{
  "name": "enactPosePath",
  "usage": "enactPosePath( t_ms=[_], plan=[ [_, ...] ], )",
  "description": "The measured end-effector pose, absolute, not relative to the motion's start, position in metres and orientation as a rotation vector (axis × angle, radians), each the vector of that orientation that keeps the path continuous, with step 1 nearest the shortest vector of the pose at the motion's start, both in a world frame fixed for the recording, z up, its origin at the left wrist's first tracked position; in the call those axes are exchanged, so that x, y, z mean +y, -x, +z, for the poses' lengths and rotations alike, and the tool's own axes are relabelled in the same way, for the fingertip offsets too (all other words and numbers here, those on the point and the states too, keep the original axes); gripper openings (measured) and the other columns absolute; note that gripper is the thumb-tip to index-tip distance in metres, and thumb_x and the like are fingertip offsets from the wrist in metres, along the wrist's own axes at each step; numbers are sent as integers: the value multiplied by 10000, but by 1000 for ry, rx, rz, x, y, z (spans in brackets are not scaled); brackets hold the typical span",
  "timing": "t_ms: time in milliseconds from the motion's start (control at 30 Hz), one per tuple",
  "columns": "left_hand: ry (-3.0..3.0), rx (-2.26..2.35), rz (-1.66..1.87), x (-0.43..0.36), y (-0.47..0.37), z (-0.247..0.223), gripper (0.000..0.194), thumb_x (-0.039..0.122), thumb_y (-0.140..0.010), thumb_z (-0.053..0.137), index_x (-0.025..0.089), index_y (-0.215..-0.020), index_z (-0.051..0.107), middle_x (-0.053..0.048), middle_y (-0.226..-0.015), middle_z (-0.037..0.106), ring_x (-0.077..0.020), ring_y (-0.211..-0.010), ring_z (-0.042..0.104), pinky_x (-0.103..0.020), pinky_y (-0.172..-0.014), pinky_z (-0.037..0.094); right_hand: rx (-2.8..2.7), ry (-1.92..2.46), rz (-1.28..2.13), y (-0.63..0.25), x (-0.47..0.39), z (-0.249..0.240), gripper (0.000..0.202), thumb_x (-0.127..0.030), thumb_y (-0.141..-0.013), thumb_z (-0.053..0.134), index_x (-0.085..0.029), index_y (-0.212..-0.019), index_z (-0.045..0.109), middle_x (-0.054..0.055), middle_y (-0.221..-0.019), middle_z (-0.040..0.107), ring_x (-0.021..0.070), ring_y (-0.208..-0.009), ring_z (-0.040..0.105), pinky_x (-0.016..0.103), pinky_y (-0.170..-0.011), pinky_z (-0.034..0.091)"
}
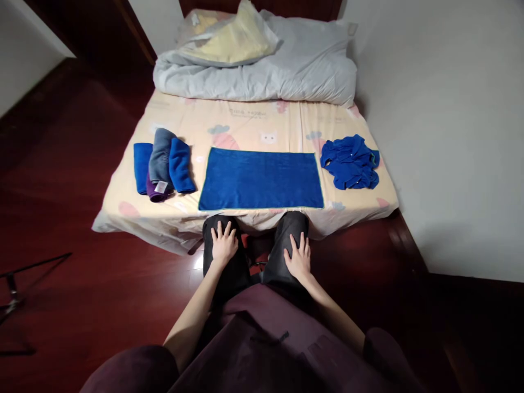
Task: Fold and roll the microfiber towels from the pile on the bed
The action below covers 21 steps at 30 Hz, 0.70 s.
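My left hand [224, 243] rests on my left knee with its fingers spread, holding nothing. Likewise my right hand [298, 256] lies open on the other knee. Just beyond both knees, a blue towel [262, 180] with a thin green edge is spread flat on the bed. To its left sit several rolled towels: a blue roll [142, 166], a grey-blue roll [161, 155] on top, a purple roll [154, 194] mostly hidden beneath it, and another blue roll [180, 164]. A crumpled heap of blue towels [351, 162] lies at the right; how many it holds I cannot tell.
The bed [254, 123] has a pale sheet with a carrot print. A folded white quilt [311, 71] and a yellow item in clear wrapping [235, 41] lie at its head. A wall [450, 136] stands right; a black metal stand [14, 295] is at left on the dark red floor.
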<state>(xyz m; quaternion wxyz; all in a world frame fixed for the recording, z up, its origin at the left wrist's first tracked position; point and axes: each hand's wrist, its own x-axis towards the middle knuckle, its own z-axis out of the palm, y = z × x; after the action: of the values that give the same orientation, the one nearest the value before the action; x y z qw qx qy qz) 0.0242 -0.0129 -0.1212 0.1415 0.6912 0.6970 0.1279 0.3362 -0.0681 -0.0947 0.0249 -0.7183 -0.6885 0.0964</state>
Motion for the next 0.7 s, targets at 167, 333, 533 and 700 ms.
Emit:
enactPosePath(
  t_ms=[167, 333, 533, 700],
  plan=[
    [-1626, 1861, 622, -4, -51, -124, 427, 288, -932, 589, 174, -1312, 750, -174, -1439, 696, -422, -1555, 433, -687, -1323, 168, -2142, 2197, 278, -336, -68, -97, 648, -453, -1086, 477, -295, -1705, 367, 138, -1825, 93, 445, -1622, 268, 581, -1230, 381],
    [-862, 1434, 933, 20, -117, -120, 447, 357, -946, 646, 170, -1350, 682, -161, -1259, 783, -304, -1224, 724, -503, -1173, 501, -2157, 2192, 274, -335, -67, -95, 650, -459, -1085, 474, -298, -1705, 363, 138, -1823, 103, 440, -1620, 269, 578, -1228, 381],
    [-203, 999, 1145, 63, -161, -105, 211, 259, -967, 648, 175, -1158, 683, -148, -1394, 718, -214, -1147, 741, -435, -1156, 515, -2175, 2239, 310, -332, -65, -88, 652, -450, -1091, 470, -294, -1711, 348, 150, -1821, 103, 440, -1625, 267, 566, -1237, 371],
    [-32, 914, 1188, 81, -162, -106, 125, 229, -1004, 612, 169, -1003, 722, -117, -1399, 709, -199, -1277, 693, -346, -1175, 494, -2161, 2255, 319, -331, -64, -87, 657, -445, -1086, 468, -299, -1714, 338, 140, -1823, 98, 431, -1627, 264, 572, -1236, 369]
  ],
)
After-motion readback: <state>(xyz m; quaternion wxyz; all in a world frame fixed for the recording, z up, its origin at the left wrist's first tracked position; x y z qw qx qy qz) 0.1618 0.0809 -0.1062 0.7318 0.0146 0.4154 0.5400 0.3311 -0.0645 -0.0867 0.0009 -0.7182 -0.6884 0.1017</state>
